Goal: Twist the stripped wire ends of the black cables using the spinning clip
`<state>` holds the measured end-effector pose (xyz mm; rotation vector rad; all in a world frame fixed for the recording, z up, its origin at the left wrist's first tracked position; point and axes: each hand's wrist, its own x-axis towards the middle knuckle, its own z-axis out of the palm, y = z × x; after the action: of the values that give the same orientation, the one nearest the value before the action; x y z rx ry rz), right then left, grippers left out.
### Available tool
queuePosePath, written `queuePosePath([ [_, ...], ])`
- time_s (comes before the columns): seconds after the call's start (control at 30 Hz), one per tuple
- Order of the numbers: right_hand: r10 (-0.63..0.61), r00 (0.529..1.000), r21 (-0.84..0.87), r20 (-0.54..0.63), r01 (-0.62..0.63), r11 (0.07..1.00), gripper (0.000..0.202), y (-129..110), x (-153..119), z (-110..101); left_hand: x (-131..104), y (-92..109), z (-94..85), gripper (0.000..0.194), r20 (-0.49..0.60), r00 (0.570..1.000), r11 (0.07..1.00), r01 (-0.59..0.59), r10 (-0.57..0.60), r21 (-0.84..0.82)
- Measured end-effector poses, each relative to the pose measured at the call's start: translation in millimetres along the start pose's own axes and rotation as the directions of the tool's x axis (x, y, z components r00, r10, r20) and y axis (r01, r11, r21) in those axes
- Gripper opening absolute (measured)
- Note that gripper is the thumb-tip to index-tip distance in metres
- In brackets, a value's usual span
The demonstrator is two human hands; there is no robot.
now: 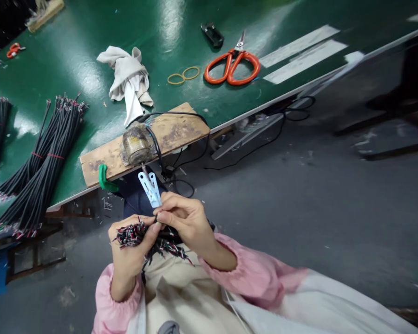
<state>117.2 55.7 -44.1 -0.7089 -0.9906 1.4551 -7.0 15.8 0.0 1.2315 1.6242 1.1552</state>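
Note:
My left hand is wrapped round a bundle of black cables whose stripped ends show red, white and black wires. The thumb and fingertips of my right hand are pinched together against my left fingertips, at a dark cable; the exact grip is partly hidden. Just above the fingertips is a light blue clip, on the shaft of a small motor. That motor is mounted on a wooden board at the table edge. More cable ends spread below my hands, over my lap.
On the green table lie tied cable bundles at left, a white cloth, rubber bands, orange-handled scissors, a black cutter and white strips. A green clamp holds the board's left end. Black cords hang beneath.

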Motion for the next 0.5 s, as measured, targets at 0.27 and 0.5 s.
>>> queuePosePath([
  [0.27, -0.447, 0.894, -0.367, 0.033, 0.426, 0.827, 0.014, -1, -2, 1, -2, 2, -1.1, 0.011, 0.031, 0.997, 0.995, 0.075, -0.074, -0.060],
  [0.5, -0.259, 0.966, -0.255, -0.001, 0.250, 0.934, 0.011, -1, 3, -7, -3, -4, -1.8, 0.013, -0.011, 0.991, 0.984, 0.132, -0.134, -0.121],
])
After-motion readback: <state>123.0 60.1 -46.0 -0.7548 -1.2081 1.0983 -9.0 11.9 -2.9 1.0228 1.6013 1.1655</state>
